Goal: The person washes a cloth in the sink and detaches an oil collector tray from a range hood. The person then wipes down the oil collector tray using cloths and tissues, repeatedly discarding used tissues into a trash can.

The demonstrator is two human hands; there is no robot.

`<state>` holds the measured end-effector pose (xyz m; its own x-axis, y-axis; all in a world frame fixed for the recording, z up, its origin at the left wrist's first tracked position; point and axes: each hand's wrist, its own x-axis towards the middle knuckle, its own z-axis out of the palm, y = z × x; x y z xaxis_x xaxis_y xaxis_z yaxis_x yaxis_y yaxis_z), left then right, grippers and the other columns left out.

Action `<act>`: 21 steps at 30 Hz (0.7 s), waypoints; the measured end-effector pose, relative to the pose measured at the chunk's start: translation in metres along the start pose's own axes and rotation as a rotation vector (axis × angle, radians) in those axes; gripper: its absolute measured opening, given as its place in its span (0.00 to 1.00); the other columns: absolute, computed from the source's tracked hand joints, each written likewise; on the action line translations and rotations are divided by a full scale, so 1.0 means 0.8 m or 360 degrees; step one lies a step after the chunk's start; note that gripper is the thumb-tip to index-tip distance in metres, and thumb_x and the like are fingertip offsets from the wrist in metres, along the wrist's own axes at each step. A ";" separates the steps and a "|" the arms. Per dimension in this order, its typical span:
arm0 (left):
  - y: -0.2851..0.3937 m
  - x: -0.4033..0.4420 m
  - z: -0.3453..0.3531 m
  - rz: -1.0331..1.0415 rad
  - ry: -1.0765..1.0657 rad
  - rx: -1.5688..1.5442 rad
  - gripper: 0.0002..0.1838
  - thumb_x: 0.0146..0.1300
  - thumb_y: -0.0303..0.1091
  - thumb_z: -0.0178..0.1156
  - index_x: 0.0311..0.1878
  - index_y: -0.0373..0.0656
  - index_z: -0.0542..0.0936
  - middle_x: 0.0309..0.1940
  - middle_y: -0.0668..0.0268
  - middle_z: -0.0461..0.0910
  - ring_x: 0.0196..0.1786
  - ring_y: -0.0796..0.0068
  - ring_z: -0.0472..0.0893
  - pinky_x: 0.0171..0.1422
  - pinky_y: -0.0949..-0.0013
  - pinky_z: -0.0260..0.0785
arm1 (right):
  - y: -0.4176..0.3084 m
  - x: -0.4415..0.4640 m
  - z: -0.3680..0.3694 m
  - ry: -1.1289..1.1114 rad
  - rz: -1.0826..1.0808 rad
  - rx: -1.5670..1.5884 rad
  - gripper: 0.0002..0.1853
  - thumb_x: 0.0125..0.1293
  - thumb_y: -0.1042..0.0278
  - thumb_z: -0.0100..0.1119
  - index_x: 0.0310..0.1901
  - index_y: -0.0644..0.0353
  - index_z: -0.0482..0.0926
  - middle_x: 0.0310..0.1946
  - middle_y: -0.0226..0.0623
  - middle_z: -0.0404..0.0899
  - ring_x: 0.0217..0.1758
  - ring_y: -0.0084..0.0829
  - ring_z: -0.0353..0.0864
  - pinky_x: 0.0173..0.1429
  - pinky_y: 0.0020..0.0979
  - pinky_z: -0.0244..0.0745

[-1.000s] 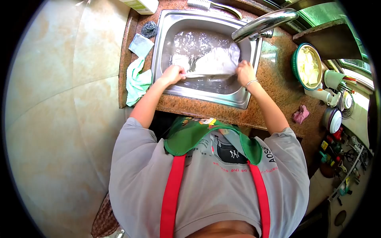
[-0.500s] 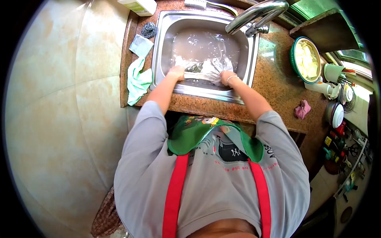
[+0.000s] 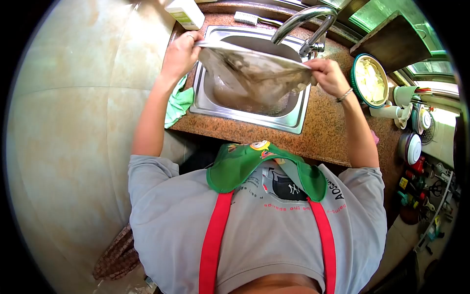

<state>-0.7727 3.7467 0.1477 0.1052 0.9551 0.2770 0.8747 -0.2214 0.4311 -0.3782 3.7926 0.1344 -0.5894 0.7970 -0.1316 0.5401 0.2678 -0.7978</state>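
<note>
A thin, wet, pale cloth with brown stains is stretched by its top edge over the sink, its lower part hanging into the basin. My left hand is closed on the cloth's left corner, above the sink's left side. At the other end, my right hand pinches the right corner, beside the sink's right edge. Murky water shows below the cloth in the steel sink. Much of the basin is hidden behind the fabric.
A curved chrome faucet rises behind the sink. A white brush and a white bottle stand along the back. Left lies a green cloth. To the right are a bowl of pale slices and a dark board.
Both hands have risen from the water and moved apart, lifting the bunched cloth and spreading it open above the sink. The head view has shifted slightly.
</note>
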 end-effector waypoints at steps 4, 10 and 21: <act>0.003 0.008 -0.024 -0.0057 0.0080 0.0024 0.06 0.59 0.26 0.56 0.40 0.42 0.76 0.35 0.56 0.80 0.39 0.55 0.80 0.44 0.58 0.72 | -0.016 -0.003 -0.027 0.0071 0.0036 0.0369 0.20 0.56 0.81 0.46 0.48 0.65 0.83 0.31 0.30 0.82 0.32 0.17 0.76 0.40 0.21 0.73; -0.004 0.003 -0.012 0.0047 0.0185 0.0074 0.06 0.59 0.27 0.56 0.41 0.43 0.76 0.33 0.56 0.79 0.39 0.54 0.79 0.45 0.57 0.71 | -0.009 0.002 -0.028 0.0332 0.0000 0.0514 0.17 0.59 0.80 0.49 0.48 0.64 0.83 0.30 0.28 0.82 0.29 0.13 0.74 0.34 0.18 0.71; -0.075 -0.115 0.233 -0.0250 -0.1201 0.0077 0.16 0.57 0.37 0.65 0.47 0.43 0.79 0.43 0.49 0.81 0.51 0.52 0.79 0.56 0.55 0.70 | 0.121 0.012 0.146 -0.0230 0.0669 -0.0556 0.15 0.53 0.74 0.52 0.39 0.53 0.86 0.40 0.48 0.83 0.46 0.43 0.82 0.53 0.38 0.77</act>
<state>-0.7470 3.7091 -0.0636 0.2571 0.8540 -0.4523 0.9239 -0.0800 0.3742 -0.4018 3.7632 -0.0125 -0.3438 0.7982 -0.4947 0.8985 0.1265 -0.4204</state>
